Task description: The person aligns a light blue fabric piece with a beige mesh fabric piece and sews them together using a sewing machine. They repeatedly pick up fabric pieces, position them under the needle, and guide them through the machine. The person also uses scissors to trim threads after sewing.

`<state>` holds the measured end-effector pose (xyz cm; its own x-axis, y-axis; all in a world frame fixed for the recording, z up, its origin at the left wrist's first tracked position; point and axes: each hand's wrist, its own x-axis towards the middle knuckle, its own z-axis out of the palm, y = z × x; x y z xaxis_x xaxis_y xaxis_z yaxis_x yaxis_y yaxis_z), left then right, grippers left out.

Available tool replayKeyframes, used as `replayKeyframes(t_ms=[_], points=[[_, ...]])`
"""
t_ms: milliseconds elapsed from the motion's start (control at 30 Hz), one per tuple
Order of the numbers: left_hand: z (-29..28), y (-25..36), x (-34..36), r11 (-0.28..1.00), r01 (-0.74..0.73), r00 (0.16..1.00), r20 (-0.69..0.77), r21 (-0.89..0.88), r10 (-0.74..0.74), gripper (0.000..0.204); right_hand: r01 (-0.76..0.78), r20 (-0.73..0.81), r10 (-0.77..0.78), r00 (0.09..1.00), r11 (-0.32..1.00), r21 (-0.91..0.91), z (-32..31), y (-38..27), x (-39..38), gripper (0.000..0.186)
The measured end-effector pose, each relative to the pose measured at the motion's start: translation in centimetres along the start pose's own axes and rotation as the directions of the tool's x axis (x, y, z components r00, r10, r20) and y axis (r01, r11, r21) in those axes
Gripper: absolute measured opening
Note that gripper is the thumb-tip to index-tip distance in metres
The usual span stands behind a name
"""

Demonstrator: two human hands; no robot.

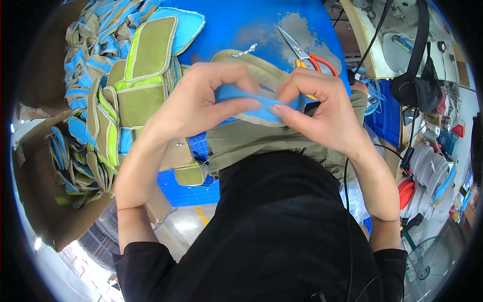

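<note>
My left hand (207, 95) and my right hand (318, 103) are raised in front of my lap, both pinching one blue fabric piece with beige edging (259, 112). The thumbs press close together along its near edge, and the cloth bends between them. Part of the piece is hidden behind my fingers. Just beyond the hands lies a beige fabric piece (254, 65) with a whitish cord or tag at its far end. Scissors with red-orange handles (301, 48) rest beyond my right hand, and a yellow-orange handle shows beside them.
Stacked olive pouches with lime trim (146, 90) stand to the left on the blue work surface (236, 25). A heap of blue and beige fabric strips (95, 45) lies behind them. Far left, a cardboard box (45, 211) holds more pieces. A fan (427, 267) stands at lower right.
</note>
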<state>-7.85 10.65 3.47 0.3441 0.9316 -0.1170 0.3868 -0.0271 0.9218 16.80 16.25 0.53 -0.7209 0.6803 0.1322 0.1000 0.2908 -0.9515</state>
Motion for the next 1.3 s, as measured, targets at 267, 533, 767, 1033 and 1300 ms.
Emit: replayKeyframes(t_ms=[267, 533, 767, 1033, 1300], points=[[0.4, 0.2, -0.5, 0.999, 0.005, 0.99, -0.142, 0.035, 0.0, 0.012, 0.012, -0.063, -0.01, 0.998, 0.999, 0.033, 0.7, 0.8, 0.4, 0.016], [0.6, 1.2, -0.9, 0.997, 0.003, 0.964, -0.264, 0.073, 0.017, 0.022, -0.006, -0.048, 0.007, 0.999, 1.0, 0.022, 0.8, 0.2, 1.3, 0.021], [0.4, 2.0, -0.8, 0.999, -0.01, 0.962, -0.272, 0.049, 0.023, 0.024, -0.187, 0.04, 0.183, 0.982, 0.976, 0.112, -0.2, -1.5, 1.5, 0.02], [0.0, 2.1, -1.1, 0.999, -0.032, 0.968, -0.247, -0.005, 0.03, 0.023, -0.072, 0.135, 0.06, 0.989, 0.993, 0.09, -0.6, -1.3, 1.4, 0.02], [-0.8, 1.5, -1.3, 0.98, 0.001, 0.974, -0.221, -0.201, -0.046, 0.025, -0.152, 0.165, 0.121, 0.979, 0.97, 0.19, -0.4, -2.0, 1.6, 0.018]])
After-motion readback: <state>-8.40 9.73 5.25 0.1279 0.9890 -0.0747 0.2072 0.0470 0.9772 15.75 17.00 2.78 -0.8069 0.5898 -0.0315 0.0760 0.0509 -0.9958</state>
